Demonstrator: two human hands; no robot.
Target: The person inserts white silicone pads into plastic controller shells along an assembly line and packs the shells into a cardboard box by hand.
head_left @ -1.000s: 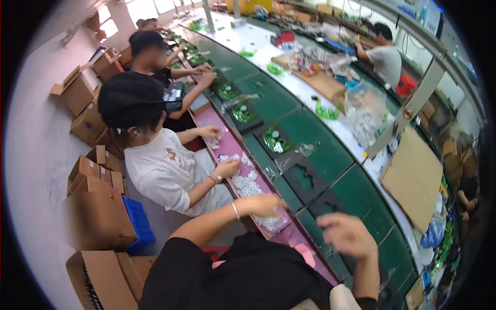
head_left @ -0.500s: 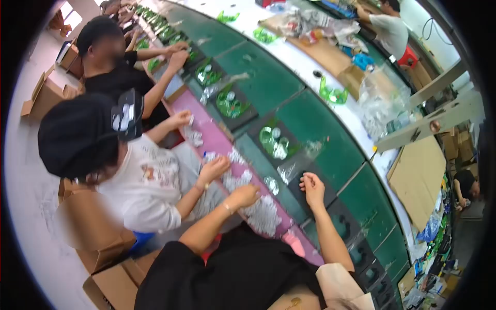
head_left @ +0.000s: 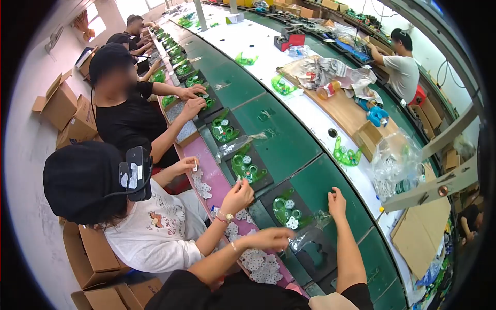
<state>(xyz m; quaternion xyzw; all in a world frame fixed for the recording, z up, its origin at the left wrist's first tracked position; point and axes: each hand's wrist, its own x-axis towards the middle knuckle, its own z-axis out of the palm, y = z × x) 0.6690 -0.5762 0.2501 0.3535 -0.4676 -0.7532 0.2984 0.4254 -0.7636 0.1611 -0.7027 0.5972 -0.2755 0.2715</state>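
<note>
My left hand (head_left: 271, 239) reaches from the pink trough (head_left: 284, 276) over the belt's near edge. Motion smears its fingers, so any held item is unclear. Out over the green belt, my right hand (head_left: 337, 202) has curled fingers pressed together; whatever they hold is hidden. Below it lies a crumpled clear plastic bag (head_left: 323, 219). Between my hands sits a translucent green game controller shell (head_left: 281, 209) in a black tray, with a white perforated piece (head_left: 292, 222) on it. Nearer me, another black tray (head_left: 297, 261) shows a controller-shaped recess. White perforated pieces (head_left: 263, 266) fill the trough.
A co-worker's hand (head_left: 238, 196) is close on my left, above the trough. Further trays with green shells (head_left: 223, 129) line the belt's near side. Across the belt, a white ledge (head_left: 315, 121) carries loose shells, and a metal bar (head_left: 434, 183) juts in at right.
The camera view has shifted. My left hand has moved from over the white pieces toward the belt, and my right hand from beside a black tray to farther out over the green surface.
</note>
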